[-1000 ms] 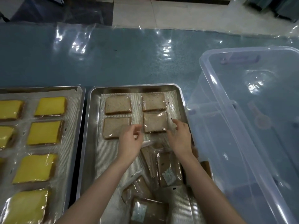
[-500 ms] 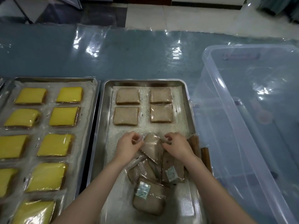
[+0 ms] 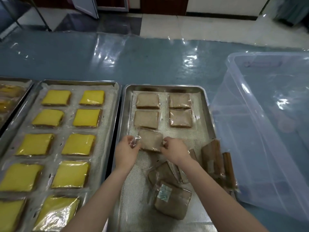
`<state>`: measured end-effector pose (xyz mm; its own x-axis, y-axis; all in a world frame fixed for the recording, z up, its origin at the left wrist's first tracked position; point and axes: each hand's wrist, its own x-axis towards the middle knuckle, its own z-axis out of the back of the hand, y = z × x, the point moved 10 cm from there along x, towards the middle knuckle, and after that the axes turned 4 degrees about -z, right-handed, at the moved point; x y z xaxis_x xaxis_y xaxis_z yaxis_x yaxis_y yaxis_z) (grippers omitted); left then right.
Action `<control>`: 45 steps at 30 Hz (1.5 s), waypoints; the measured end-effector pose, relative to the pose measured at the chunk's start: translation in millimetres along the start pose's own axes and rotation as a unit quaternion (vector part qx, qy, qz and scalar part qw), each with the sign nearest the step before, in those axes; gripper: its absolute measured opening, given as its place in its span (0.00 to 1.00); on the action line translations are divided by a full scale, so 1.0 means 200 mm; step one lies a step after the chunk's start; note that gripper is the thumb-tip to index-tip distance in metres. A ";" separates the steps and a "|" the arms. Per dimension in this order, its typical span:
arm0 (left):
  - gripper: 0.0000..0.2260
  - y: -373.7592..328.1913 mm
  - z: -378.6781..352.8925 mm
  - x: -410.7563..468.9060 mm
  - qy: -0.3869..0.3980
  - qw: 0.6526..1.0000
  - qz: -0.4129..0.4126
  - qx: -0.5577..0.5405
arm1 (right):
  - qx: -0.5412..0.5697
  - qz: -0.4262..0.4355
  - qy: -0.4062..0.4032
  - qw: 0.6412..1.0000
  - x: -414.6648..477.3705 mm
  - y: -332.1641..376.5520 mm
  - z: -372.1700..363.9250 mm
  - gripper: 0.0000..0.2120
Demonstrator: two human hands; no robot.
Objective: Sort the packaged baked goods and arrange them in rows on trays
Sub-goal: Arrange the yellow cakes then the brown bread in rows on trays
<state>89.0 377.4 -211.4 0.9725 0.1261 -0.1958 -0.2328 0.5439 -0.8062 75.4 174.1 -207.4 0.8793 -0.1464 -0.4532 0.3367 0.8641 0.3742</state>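
Near end of tray (image 3: 125,114): loose brown packs (image 3: 172,200) heaped, some on edge at right rim; count unclear.
Left grip (image 3: 127,152), right grip (image 3: 173,152): each pinches a side edge of one pack (image 3: 150,139), third row, left column.
Bare liner to its right.
Beyond: four placed packs (image 3: 147,101), two rows of two.
Right rim near bin (image 3: 250,131).
Left: yellow packs (image 3: 78,144), ten visible.

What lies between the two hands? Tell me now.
A wrapped bread slice, its wrapper ends pinched by the left hand and the right hand; the head view shows it.
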 end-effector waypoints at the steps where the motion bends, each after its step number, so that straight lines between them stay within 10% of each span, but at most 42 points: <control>1: 0.18 0.00 0.01 0.00 -0.002 1.000 -0.013 0.024 | 0.026 0.007 -0.008 1.000 -0.01 0.01 0.00 0.15; 17: 0.16 -0.06 0.05 -0.13 0.020 0.983 -0.129 0.131 | 0.047 0.053 -0.046 0.996 -0.15 -0.01 -0.05 0.23; 25: 0.17 0.00 -0.16 -0.36 0.164 0.968 -0.151 0.116 | -0.029 0.030 -0.037 0.998 -0.37 -0.11 -0.12 0.05; 31: 0.16 0.04 -0.21 -0.42 0.206 0.962 -0.128 0.124 | 0.037 0.039 0.022 0.998 -0.46 -0.10 -0.22 0.27; 38: 0.06 0.15 -0.08 -0.45 0.172 0.972 -0.111 0.111 | 0.127 0.025 -0.005 0.992 -0.51 -0.09 -0.23 0.26; 45: 0.06 0.13 0.00 -0.44 0.134 0.980 -0.123 0.084 | -0.086 -0.067 -0.067 0.992 -0.58 -0.16 -0.21 0.11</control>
<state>-1.9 381.0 -214.2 0.9576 -0.2365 -0.1643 0.0354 0.6628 -0.7480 -51.8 184.4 -201.4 0.8713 -0.3187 -0.3732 0.4014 0.9003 0.1682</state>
